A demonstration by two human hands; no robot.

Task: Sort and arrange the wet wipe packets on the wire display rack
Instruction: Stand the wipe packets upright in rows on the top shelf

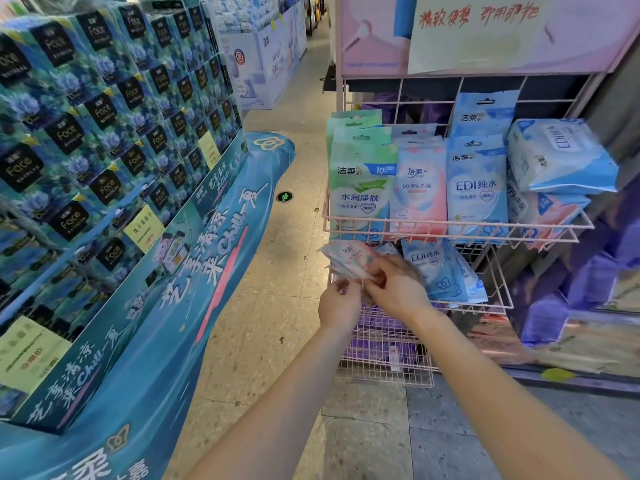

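Both bare forearms reach forward to the middle shelf of the pink wire rack point(450, 226), the left hand point(338, 304) and right hand point(394, 287) meeting at its left front. Motion blur smears the fingers, and the right hand hides part of the stack. Both hands pinch a fanned stack of pink wipe packets point(349, 260), beside the blue packets point(440, 268) on that shelf.

Glossy plastic packets point(418, 188) (pink-coated wire rack point(450, 225)).
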